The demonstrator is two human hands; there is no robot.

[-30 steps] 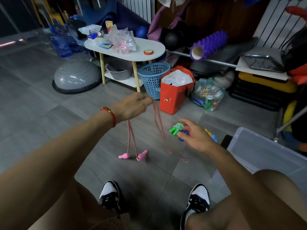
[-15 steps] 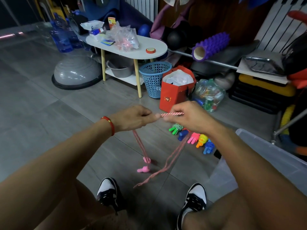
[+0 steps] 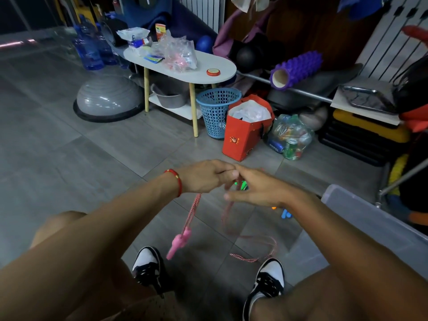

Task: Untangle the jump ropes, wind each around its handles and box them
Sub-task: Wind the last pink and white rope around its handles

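Note:
A pink-and-white striped jump rope (image 3: 194, 212) hangs from my left hand (image 3: 203, 176), which grips it at chest height. Its two pink handles (image 3: 180, 242) dangle together above the floor between my shoes. A blurred loop of the same rope (image 3: 254, 258) falls below my right hand (image 3: 261, 188) and trails on the tiles. The right hand's fingers are stretched out, its fingertip touching the left hand, and the rope passes close by its thumb. Green (image 3: 242, 185), orange (image 3: 274, 207) and blue (image 3: 286, 214) handles of other ropes peek out from under that hand.
A clear plastic storage box (image 3: 370, 218) stands on the floor at my right. Ahead are a red paper bag (image 3: 243, 140), a blue mesh basket (image 3: 216, 112), a white side table (image 3: 215, 75) and a grey balance dome (image 3: 108, 98). Gym clutter lines the back wall.
My hands came together, then moved lower. The right hand let go of the stretched rope piece and spread its fingers. The pink handles swung toward my feet.

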